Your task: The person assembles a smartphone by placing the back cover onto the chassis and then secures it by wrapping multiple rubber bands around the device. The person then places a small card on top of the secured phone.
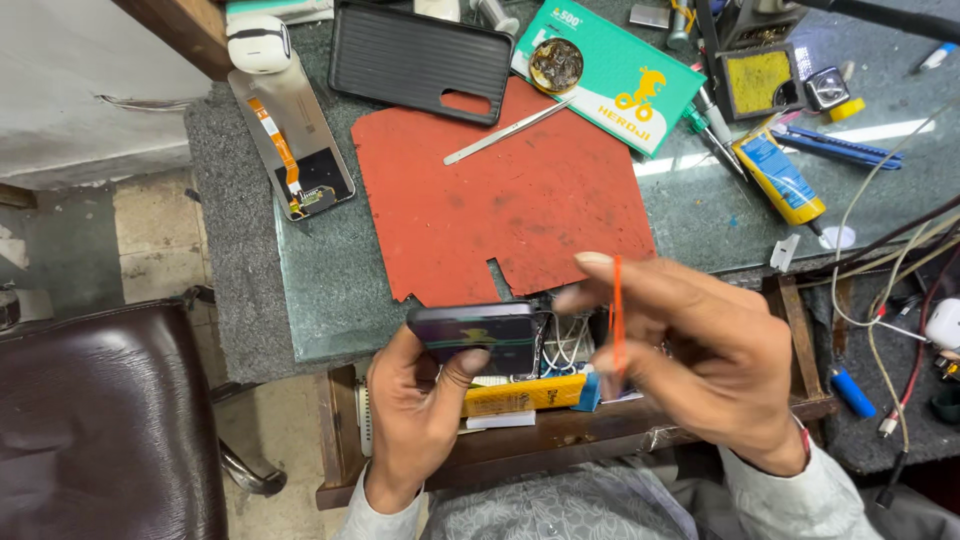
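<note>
A grey stone worktop stands beside a dark leather chair on tiled floor.

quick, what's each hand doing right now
Left hand: closed around a dark phone, held on edge.
Right hand: fingertips pinching a thin orange strip, held upright.

- phone in left hand: glossy dark glass-like back, showing reflections
- strip in right hand: thin orange plastic, looking smooth
- mat: red, matt, scuffed, looking rubbery
- tweezers: bare metal, shining dully
- phone case: black plastic, ribbed, matt
- worktop: glass sheet, gleaming, lying on grey felt-like cloth
- chair: dark leather-look, shining
</note>
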